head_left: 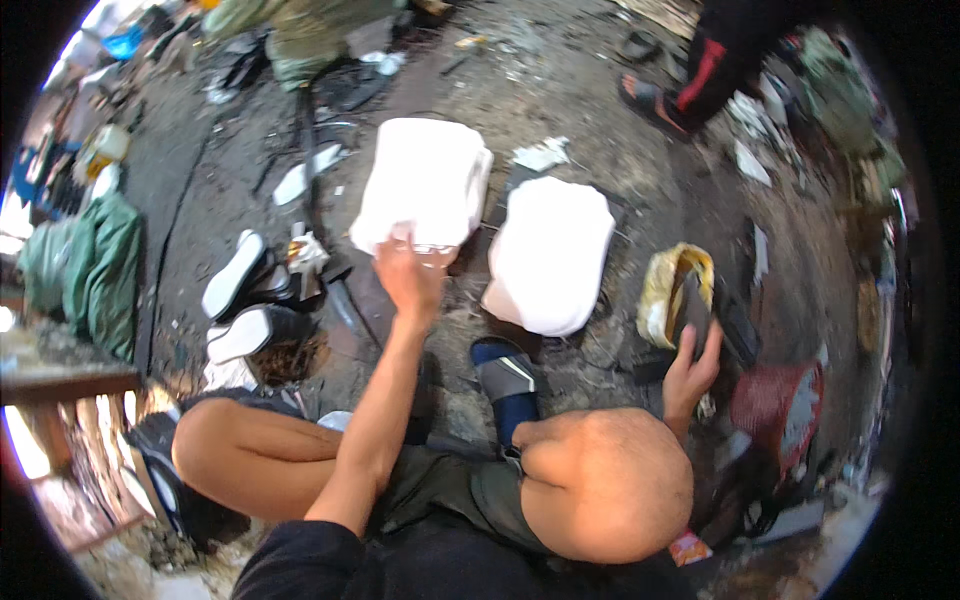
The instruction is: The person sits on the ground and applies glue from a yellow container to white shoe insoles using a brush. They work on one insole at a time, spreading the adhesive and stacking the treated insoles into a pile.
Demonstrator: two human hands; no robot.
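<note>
My left hand [408, 280] reaches forward to the near edge of a pile of white flat pieces [420, 175], its fingertips closed on that edge. Overexposure hides their detail. Just to the right lies a second white pile [553, 255], lower and slightly turned. Farther right, my right hand [692, 372] is at the near side of a yellow open-topped container [658, 298]. A dark grey flat piece [692, 300] shows in its mouth and comes down between my thumb and fingers. Blur softens the grip there.
Shoes with white soles [240, 335] lie at left, near a green tarpaulin bundle [105, 270]. A red mesh basket [775, 410] sits at right. Another person's sandaled foot [652, 103] stands at the far right. Scraps litter the dark ground.
</note>
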